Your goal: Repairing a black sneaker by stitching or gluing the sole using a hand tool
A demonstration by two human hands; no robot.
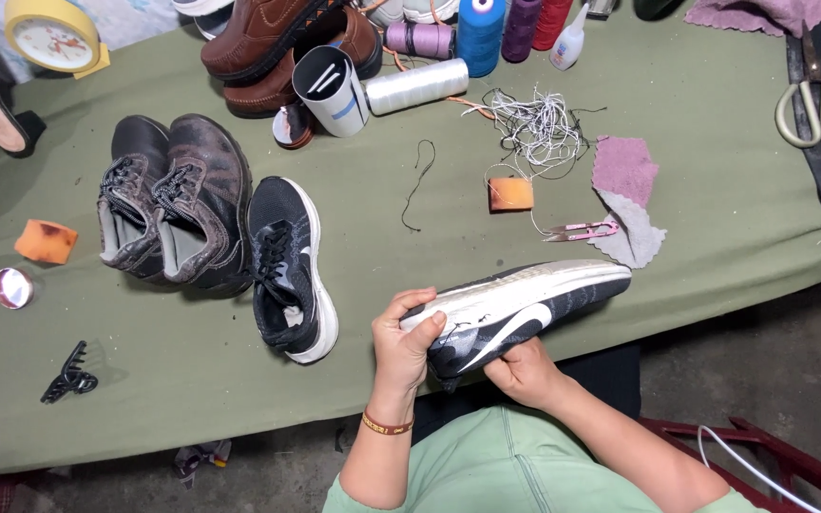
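Note:
I hold a black sneaker with a white sole (525, 309) on its side over the near table edge. My left hand (403, 344) grips its heel end, thumb on the sole. My right hand (525, 372) supports it from underneath at the middle. Its matching black sneaker (289, 266) lies upright on the green table cover (696, 171), just left of my left hand.
A worn brown pair of shoes (175, 201) sits further left. Thread spools (477, 33), a tangle of white thread (539, 128), an orange block (510, 194), pink snips (582, 230), cloth scraps (624, 171) and scissors (819, 109) lie beyond. A black hair clip (70, 376) lies near left.

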